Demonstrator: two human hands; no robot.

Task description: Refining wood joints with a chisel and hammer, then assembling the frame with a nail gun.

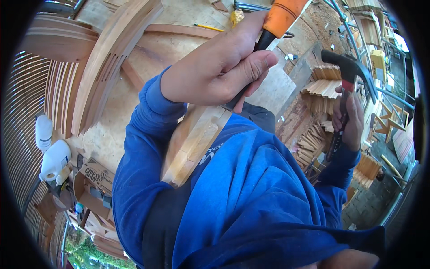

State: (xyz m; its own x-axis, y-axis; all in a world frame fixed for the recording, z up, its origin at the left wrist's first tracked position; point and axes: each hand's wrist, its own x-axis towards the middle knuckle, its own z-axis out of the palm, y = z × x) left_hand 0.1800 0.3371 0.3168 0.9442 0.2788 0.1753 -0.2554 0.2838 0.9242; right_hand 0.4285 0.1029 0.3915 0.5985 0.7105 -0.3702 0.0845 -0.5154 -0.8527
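My left hand (219, 74) is closed on a chisel with an orange and black handle (283, 17). The chisel points down toward a pale wooden workpiece (191, 148), which lies against my blue-clothed body below that hand; whether the tip touches it is hidden behind my fingers. My right hand (351, 119) grips a hammer by its dark red-and-black handle, off to the right, with its black head (341, 65) raised level with the chisel.
Long curved boards (105, 54) and slatted wooden pieces fill the left, near white jugs (55, 159) and a cardboard box (92, 188). A yellow pencil (208, 27) lies on the light work surface (103, 139). Stacks of cut wood (324, 85) and metal tubing stand at the right.
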